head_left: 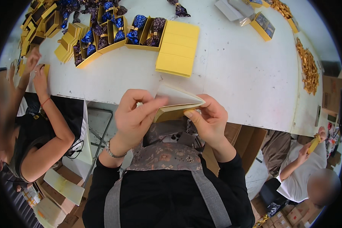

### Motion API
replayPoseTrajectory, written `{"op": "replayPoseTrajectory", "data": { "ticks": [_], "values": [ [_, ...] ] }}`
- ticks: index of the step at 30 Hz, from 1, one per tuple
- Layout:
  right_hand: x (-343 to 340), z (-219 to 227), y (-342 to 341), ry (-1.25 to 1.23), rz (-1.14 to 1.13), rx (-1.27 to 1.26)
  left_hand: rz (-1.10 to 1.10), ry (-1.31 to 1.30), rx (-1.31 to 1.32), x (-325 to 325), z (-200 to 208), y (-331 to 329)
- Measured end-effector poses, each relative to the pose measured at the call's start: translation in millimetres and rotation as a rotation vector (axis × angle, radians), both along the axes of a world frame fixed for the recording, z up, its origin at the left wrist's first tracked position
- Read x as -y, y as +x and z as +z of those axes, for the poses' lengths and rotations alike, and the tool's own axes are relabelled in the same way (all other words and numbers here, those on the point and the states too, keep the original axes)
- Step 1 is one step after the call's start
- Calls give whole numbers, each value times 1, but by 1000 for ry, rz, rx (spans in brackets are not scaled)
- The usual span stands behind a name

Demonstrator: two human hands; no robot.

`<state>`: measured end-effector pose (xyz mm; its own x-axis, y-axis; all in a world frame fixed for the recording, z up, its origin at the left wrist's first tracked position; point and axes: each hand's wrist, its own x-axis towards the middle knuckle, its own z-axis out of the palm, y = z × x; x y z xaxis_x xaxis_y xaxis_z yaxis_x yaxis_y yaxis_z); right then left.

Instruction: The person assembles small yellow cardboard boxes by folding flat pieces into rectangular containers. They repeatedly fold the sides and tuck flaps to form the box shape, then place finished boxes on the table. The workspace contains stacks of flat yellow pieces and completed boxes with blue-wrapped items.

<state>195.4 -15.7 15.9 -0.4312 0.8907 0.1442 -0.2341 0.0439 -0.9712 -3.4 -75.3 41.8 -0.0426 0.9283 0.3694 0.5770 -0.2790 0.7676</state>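
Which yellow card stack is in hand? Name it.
The stack at the table edge, pinched between left hand and right hand; the other stack lies untouched.

Left hand (135, 114): rising in front of the chest, palm turned inward, fingers (150, 106) curling and pinching at the tips.
Left wrist: wearing a metal bracelet, bending slightly upward.
Right hand (211, 119): facing the left hand at the same height, thumb pressing forward, fingers folding behind.
Forearms: coming up from the lower edge in black sleeves, elbows spreading outward.
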Motion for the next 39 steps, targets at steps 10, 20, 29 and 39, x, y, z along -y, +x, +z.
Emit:
{"op": "replayPoseTrajectory", "data": {
  "ticks": [10,20,29,39],
  "values": [
    [-1,-1,-2,36,27,10,21,-68,95,14,-9,32],
    [21,6,-9,-303,170,78,-235,-370,220,27,-17,39],
    [6,7,-10,151,99,285,-417,-711,1312,13,-17,11],
    [-8,-2,-7,356,-339,429,-134,-366,664,-12,-34,1]
  ]
}}
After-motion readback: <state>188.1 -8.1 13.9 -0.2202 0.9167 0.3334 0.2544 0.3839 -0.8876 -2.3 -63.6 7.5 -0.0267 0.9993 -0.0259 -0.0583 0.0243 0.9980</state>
